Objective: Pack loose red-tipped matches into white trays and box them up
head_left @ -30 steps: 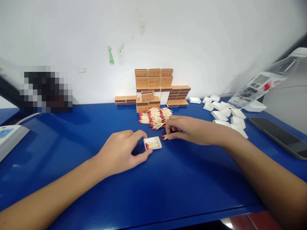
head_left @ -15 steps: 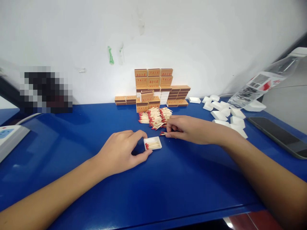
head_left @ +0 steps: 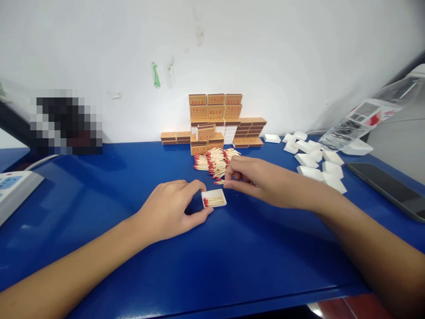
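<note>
My left hand (head_left: 174, 206) grips a small white matchbox tray (head_left: 223, 197) between thumb and forefinger on the blue table. Several red-tipped matches (head_left: 215, 201) lie side by side in the tray, heads to the left. My right hand (head_left: 247, 179) pinches matches (head_left: 219, 182) just above and beyond the tray, their red heads pointing left; how many it holds I cannot tell. Behind it a heap of loose matches (head_left: 215, 163) lies on the table, partly covered by the right fingers.
Matchboxes (head_left: 215, 111) stand stacked against the white wall. On the right are several empty white trays (head_left: 307, 160), a tilted clear plastic bottle (head_left: 355, 115) and a dark phone (head_left: 388, 188). A white power strip (head_left: 16, 190) sits at the left edge of the blue table (head_left: 199, 270).
My right hand has moved slightly left with the pinched matches, away from the table toward the tray's far side. My left hand keeps its hold on the tray.
</note>
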`<state>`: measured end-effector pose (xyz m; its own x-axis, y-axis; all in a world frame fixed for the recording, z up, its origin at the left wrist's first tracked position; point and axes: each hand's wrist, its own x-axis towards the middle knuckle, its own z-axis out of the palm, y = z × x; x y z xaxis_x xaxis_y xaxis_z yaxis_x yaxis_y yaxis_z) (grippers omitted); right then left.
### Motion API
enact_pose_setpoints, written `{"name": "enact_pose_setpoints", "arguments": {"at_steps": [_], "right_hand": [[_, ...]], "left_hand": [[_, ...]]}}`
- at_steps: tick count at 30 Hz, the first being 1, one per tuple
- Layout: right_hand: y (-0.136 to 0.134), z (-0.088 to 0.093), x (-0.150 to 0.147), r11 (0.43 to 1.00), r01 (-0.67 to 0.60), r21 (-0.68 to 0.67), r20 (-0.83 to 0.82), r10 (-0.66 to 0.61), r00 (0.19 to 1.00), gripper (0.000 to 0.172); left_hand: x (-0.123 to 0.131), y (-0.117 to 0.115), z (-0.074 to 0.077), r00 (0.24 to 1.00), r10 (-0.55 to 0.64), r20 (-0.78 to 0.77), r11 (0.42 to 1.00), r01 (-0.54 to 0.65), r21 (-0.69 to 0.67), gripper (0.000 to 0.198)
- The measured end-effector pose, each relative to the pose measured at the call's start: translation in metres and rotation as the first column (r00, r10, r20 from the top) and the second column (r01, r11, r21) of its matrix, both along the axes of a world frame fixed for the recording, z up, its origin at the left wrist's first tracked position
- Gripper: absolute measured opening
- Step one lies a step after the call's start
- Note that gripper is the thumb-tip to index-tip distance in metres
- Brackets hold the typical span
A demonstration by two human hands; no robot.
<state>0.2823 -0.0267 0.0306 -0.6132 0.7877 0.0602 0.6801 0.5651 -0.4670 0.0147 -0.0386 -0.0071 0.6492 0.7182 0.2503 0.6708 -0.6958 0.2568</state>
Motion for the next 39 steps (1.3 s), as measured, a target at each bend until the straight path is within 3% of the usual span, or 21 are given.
{"name": "enact_pose_setpoints", "arguments": {"at_steps": [7, 15, 24, 32, 39], "right_hand": [[-0.018, -0.012, -0.026, 0.991, -0.072, 0.114, 0.104, 0.061, 0.993, 0.021], [-0.013, -0.011, -0.017, 0.984, -0.083, 0.157, 0.121, 0.065, 0.991, 0.012], [-0.012, -0.013, -0.020, 0.989, -0.096, 0.112, 0.087, 0.086, 0.992, 0.015], [-0.003, -0.004, -0.006, 0.980, -0.027, 0.198, 0.032, 0.021, 0.999, 0.009], [-0.004, -0.004, -0.011, 0.993, -0.051, 0.104, -0.020, 0.054, 0.998, 0.005]], "left_hand": [[0.001, -0.001, 0.001, 0.999, -0.027, 0.024, 0.999, 0.026, 0.039, 0.027], [0.001, 0.000, 0.001, 1.000, -0.018, 0.020, 1.000, 0.018, 0.023, 0.029], [0.000, 0.000, 0.001, 1.000, -0.022, 0.022, 0.999, 0.021, 0.032, 0.029], [0.001, -0.001, 0.002, 0.999, -0.029, 0.040, 0.999, 0.027, 0.032, 0.030], [0.000, -0.002, 0.001, 0.998, -0.035, 0.045, 0.999, 0.034, 0.026, 0.028]]}}
